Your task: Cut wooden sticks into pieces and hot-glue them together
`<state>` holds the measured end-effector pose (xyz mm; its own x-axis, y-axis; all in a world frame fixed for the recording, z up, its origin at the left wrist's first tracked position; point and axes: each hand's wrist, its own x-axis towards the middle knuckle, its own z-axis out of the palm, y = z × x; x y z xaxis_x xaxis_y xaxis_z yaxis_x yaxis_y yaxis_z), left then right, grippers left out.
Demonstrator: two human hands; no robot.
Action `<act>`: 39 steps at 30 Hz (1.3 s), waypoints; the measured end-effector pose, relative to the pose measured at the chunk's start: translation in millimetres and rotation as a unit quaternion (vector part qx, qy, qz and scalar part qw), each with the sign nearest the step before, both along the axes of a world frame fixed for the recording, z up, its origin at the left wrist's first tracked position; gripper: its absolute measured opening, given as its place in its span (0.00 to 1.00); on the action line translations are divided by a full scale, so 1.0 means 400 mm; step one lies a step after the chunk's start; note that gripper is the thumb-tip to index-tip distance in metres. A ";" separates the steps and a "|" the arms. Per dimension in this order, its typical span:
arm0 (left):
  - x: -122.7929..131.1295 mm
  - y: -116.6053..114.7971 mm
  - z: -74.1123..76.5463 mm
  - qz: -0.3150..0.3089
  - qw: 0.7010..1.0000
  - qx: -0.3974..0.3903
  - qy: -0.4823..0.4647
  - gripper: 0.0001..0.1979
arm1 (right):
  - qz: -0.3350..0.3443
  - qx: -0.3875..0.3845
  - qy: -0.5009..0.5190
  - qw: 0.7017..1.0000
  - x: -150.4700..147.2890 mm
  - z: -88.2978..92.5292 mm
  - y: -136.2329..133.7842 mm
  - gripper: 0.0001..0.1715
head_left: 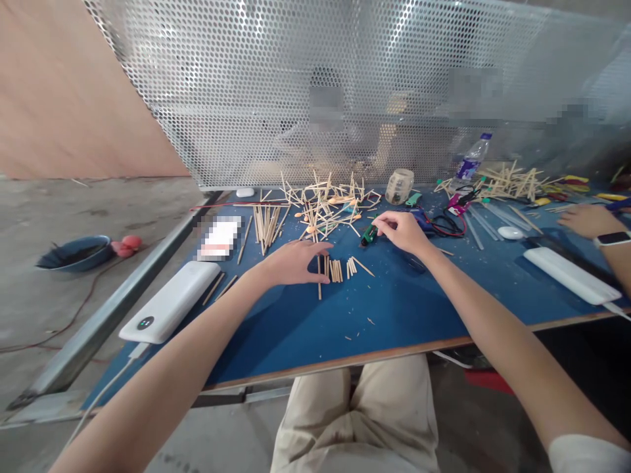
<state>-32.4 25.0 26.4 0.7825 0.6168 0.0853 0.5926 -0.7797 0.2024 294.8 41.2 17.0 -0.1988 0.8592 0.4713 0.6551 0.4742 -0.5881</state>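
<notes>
My left hand [298, 261] hovers low over the blue table, thumb and fingers apart. A thin wooden stick [319, 288] stands out just past its fingertips; whether they touch it I cannot tell. Close by on the right lies a row of short cut stick pieces [336, 270], with a few more short pieces [351, 267] beside them. The fingers of my right hand [401, 230] are closed at the end of a small green-and-black hand tool [369, 235], whose exact kind is unclear. Its dark tip points down and left toward the pieces.
Longer sticks [269, 226] and a tangled stick framework [328, 203] lie toward the perforated metal screen [246, 92]. A jar [399, 186] and bottle [472, 161] stand behind. White power banks [170, 303] flank the table. A co-worker's hand [586, 220] is at right.
</notes>
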 end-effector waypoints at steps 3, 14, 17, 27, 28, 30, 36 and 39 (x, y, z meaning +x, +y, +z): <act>0.002 0.001 0.002 -0.005 1.000 -0.013 -0.002 0.43 | 0.006 -0.011 -0.009 1.000 0.000 -0.002 0.001 0.17; 0.009 -0.014 0.009 0.002 0.999 0.043 -0.007 0.37 | 0.025 -0.025 -0.006 0.999 -0.009 -0.011 0.000 0.16; 0.010 -0.017 0.012 0.004 0.999 0.038 0.002 0.38 | 0.030 -0.030 -0.011 0.999 -0.012 -0.012 -0.001 0.17; 0.023 -0.024 0.009 0.005 0.999 0.037 0.001 0.36 | 0.036 -0.035 -0.021 0.999 -0.015 -0.013 -0.004 0.17; 0.024 -0.025 0.007 0.005 0.999 0.039 -0.001 0.36 | 0.038 -0.035 -0.021 0.998 -0.017 -0.013 -0.004 0.17; 0.025 -0.027 0.007 0.007 0.999 0.046 -0.005 0.35 | 0.041 -0.035 -0.021 0.998 -0.019 -0.013 -0.006 0.17; 0.001 -0.025 0.047 0.039 0.995 0.089 -0.030 0.33 | 0.042 -0.036 -0.026 0.998 -0.019 -0.012 -0.007 0.17; -0.023 -0.015 0.072 0.066 0.996 0.051 0.021 0.32 | 0.045 -0.036 -0.026 0.998 -0.018 -0.013 -0.006 0.17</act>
<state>-41.6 19.0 55.1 0.6988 0.7049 0.1213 0.6980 -0.7091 0.0997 287.4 38.8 11.8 -0.2988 0.8679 0.3968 0.6431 0.4903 -0.5883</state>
